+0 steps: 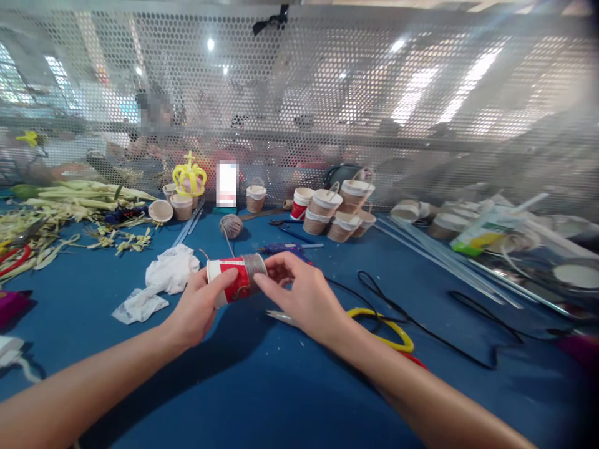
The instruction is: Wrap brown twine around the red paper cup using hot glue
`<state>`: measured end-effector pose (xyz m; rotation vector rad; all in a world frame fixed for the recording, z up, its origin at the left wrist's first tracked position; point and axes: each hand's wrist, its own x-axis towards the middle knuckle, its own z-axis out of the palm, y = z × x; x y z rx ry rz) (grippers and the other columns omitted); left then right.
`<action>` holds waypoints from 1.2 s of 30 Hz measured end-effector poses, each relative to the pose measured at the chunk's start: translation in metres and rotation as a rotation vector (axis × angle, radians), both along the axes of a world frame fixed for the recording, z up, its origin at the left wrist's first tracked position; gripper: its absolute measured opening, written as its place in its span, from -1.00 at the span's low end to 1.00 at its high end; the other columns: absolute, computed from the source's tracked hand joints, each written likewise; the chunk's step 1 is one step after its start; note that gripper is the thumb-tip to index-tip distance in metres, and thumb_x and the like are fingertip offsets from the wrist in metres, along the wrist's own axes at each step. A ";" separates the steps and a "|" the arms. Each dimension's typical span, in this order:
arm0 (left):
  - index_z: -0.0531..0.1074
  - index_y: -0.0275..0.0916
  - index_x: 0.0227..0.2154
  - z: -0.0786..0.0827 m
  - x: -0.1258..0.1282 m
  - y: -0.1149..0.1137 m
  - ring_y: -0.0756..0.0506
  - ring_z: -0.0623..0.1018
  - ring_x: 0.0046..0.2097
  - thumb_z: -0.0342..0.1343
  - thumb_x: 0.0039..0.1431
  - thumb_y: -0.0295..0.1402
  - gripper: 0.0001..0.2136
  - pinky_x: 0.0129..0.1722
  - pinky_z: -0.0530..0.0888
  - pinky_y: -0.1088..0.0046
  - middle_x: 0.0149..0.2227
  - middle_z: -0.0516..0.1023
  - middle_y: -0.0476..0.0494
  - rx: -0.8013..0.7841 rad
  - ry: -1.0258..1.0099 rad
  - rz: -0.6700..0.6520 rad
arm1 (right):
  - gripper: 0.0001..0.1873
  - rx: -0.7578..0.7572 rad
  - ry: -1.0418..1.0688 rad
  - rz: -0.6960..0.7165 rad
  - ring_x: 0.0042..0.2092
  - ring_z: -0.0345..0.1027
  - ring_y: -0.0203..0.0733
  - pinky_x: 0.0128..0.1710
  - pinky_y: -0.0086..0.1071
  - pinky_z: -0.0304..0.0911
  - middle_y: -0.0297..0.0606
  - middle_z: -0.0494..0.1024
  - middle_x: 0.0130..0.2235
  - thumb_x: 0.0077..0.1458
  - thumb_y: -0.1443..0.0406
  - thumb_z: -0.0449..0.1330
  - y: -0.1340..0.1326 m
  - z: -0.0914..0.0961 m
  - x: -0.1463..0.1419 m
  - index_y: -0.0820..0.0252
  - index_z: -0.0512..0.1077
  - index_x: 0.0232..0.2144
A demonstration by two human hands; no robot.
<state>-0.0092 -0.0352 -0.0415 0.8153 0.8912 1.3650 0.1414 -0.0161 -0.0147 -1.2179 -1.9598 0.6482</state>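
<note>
A red and white paper cup [236, 279] lies on its side in the air above the blue table [262, 386]. Twine is wound around its bottom end [255, 266]. My left hand [199, 308] grips the cup near its rim with thumb and fingers. My right hand [302, 293] pinches the twine-wrapped end with its fingertips. A strand of twine runs from the cup up to a ball of twine [231, 226] behind it. Yellow-handled scissors [384, 327] lie under my right wrist.
Several twine-covered cups [339, 212] stand at the back near a perforated metal screen [327, 106]. A blue glue gun [287, 249], a black cable [421, 324], clear sticks [440, 259], crumpled white wrapping [171, 271], palm leaves [70, 206] and a yellow crown [189, 178] lie around. A person sits beyond the screen.
</note>
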 end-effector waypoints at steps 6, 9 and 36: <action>0.51 -0.30 -0.39 -0.003 -0.005 -0.003 0.01 0.46 -0.39 0.21 -0.09 -0.40 -0.85 -0.36 0.36 0.59 -0.41 0.57 -0.07 0.108 0.205 -0.170 | -0.87 -0.303 0.142 0.088 -0.52 0.17 -0.37 -0.51 -0.46 0.14 -0.41 0.31 -0.55 -0.01 0.26 0.08 0.002 0.005 0.019 0.20 0.26 -0.52; 0.50 -0.34 -0.36 0.003 -0.007 0.003 -0.01 0.48 -0.37 0.16 -0.04 -0.32 -0.80 -0.33 0.37 0.55 -0.42 0.56 -0.14 0.016 0.081 -0.260 | -0.89 -0.208 0.109 0.119 -0.50 0.16 -0.36 -0.49 -0.47 0.14 -0.41 0.29 -0.53 -0.01 0.30 0.08 -0.005 0.001 0.023 0.18 0.23 -0.53; 0.42 -0.35 -0.41 -0.010 -0.014 0.018 0.04 0.41 -0.49 0.20 -0.12 -0.25 -0.74 -0.47 0.29 0.56 -0.51 0.51 -0.04 -0.176 0.388 -0.211 | -0.68 -0.925 1.103 0.402 -0.29 0.41 -0.44 -0.83 -0.75 0.08 -0.40 0.29 0.07 0.14 0.38 -0.12 0.004 -0.005 0.045 0.11 0.35 -0.15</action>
